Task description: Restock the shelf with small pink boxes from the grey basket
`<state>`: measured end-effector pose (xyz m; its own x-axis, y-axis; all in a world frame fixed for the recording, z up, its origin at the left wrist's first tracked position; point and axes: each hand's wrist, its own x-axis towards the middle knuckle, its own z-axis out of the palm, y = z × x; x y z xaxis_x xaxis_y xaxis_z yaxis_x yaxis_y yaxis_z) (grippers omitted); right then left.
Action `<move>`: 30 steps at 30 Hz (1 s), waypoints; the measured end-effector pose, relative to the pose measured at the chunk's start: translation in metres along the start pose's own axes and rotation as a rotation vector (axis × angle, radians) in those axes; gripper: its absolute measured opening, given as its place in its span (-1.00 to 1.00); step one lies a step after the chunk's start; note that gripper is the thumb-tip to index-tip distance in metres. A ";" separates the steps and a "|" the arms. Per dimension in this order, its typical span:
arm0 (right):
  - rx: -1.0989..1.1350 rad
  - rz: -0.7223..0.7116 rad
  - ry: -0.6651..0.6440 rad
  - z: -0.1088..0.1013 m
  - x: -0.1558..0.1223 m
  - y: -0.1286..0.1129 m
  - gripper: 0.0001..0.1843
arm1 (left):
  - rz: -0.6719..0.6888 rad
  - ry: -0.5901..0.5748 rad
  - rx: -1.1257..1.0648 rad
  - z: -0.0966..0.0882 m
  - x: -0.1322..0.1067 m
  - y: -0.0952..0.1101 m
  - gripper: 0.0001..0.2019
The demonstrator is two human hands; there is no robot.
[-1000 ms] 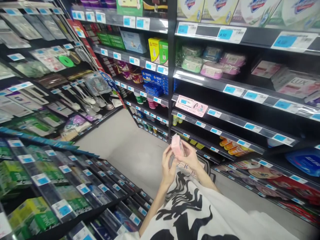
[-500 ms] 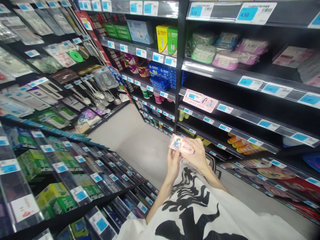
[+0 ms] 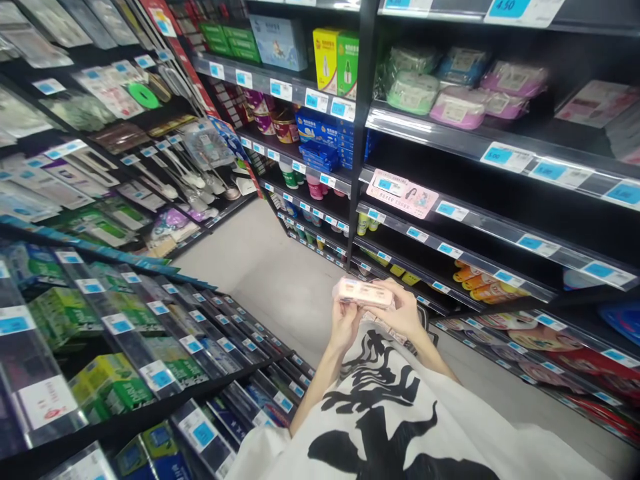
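Note:
Both my hands hold a small pink packet (image 3: 364, 293) in front of my body, with a narrow, pale side turned up toward me. My left hand (image 3: 346, 320) grips its left end from below. On the right end, the fingers of my right hand (image 3: 404, 308) are closed around it from above. Its exact contents cannot be made out. Just below my hands, a dark-rimmed basket or cart (image 3: 424, 327) shows in part behind my right forearm.
Shelves with wrapped pastel packs (image 3: 413, 92), orange packs (image 3: 487, 283) and a pink shelf sign (image 3: 403, 193) stand ahead to the right. Boxed goods (image 3: 110, 390) fill the left shelves. Hanging utensils (image 3: 190, 170) line the far left, and grey floor (image 3: 270, 267) runs between.
The packet has been tilted in my hands, so its broad printed face gives way to a narrow side. My right hand has lowered slightly, and the view has shifted a little.

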<state>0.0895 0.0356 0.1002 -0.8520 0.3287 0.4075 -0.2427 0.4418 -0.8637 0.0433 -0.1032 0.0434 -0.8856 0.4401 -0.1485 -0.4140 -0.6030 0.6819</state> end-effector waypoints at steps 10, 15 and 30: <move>-0.143 -0.268 0.063 0.003 -0.001 0.001 -0.81 | 0.007 -0.064 0.039 0.004 -0.005 0.005 -0.01; -0.308 -0.364 0.032 -0.002 -0.015 0.018 -0.82 | 0.015 -0.123 0.037 0.007 -0.011 0.013 0.03; -0.371 -0.450 0.194 0.000 -0.014 0.018 -0.84 | 0.107 -0.176 0.168 0.001 -0.015 0.016 -0.07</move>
<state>0.0970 0.0389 0.0784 -0.5950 0.1730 0.7849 -0.3515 0.8222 -0.4477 0.0499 -0.1188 0.0568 -0.8662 0.4975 0.0473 -0.2665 -0.5399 0.7984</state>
